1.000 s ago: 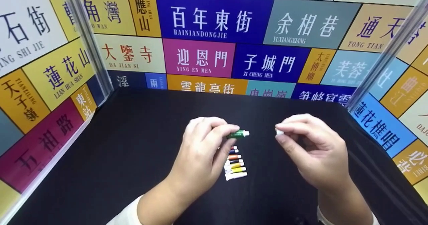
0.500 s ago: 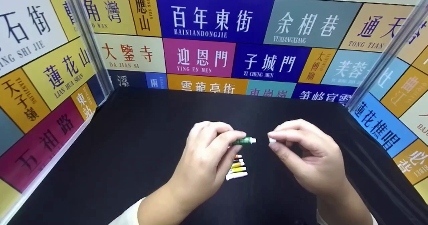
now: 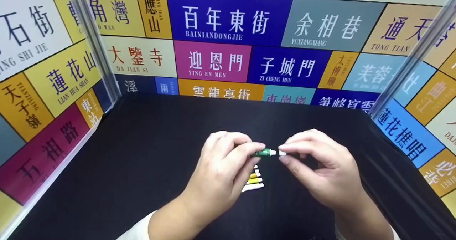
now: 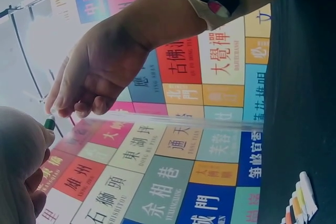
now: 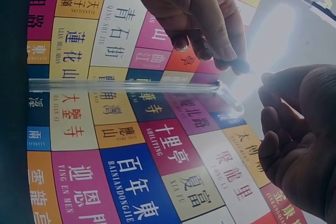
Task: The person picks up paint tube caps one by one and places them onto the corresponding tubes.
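Observation:
My left hand (image 3: 226,165) pinches a small green paint tube (image 3: 264,152) between thumb and fingers, its white nozzle pointing right. My right hand (image 3: 322,167) pinches a small white cap (image 3: 282,153) by its fingertips, level with the nozzle and a narrow gap away from it. Both hands are held up over the black tabletop. Below the left hand lies a row of paint tubes, among them a yellow tube (image 3: 254,180) and a white tube (image 3: 253,187); the hand covers the others. In the left wrist view the green tube (image 4: 50,124) shows just at the fingertips.
A black cloth (image 3: 153,154) covers the table. Panels with Chinese place names (image 3: 228,19) stand at the back and both sides, with clear corner strips (image 3: 101,54) where they meet. The left wrist view shows the tube row (image 4: 300,200) lying on the cloth.
The left hand has moved slightly right and down with the green tube. My right hand has come left and down with the cap, narrowing the gap between cap and nozzle.

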The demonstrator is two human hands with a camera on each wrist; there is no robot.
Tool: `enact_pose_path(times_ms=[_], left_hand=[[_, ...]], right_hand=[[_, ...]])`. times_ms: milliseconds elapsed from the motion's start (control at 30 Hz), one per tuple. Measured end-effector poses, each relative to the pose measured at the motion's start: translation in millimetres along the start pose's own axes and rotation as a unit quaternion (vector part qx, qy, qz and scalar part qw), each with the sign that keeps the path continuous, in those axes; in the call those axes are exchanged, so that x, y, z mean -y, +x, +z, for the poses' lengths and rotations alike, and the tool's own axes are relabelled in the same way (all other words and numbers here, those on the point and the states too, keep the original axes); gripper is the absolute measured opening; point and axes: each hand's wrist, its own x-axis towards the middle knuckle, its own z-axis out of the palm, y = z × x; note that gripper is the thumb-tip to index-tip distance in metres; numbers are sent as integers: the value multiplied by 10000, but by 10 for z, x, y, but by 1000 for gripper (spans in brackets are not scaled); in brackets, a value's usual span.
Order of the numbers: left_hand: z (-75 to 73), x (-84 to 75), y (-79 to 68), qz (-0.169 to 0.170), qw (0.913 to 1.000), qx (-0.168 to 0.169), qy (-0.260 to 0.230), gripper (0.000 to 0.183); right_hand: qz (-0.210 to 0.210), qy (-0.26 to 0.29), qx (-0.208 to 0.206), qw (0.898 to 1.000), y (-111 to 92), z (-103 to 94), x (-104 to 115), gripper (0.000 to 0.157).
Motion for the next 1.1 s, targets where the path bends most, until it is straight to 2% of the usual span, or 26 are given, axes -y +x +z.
enact_pose_path(times_ms=[200, 500, 700, 933, 1100], left_hand=[[19, 10, -5, -1, 10000, 19, -18, 26], [30, 17, 1, 94, 9999, -47, 23, 24], [33, 14, -7, 101, 9999, 34, 32, 23], [34, 8, -11, 121, 9999, 78, 34, 23], [49, 13, -17, 146, 9999, 84, 32, 22]], right_hand=[[61, -225, 199, 9995, -33, 2, -27, 28], [25, -283, 206, 9994, -39, 15, -45, 28], [78, -350, 284, 9990, -46, 19, -54, 28], [314, -638, 461, 9964, -50, -3, -57, 33], [417, -817, 514, 9945, -57, -1, -72, 28]])
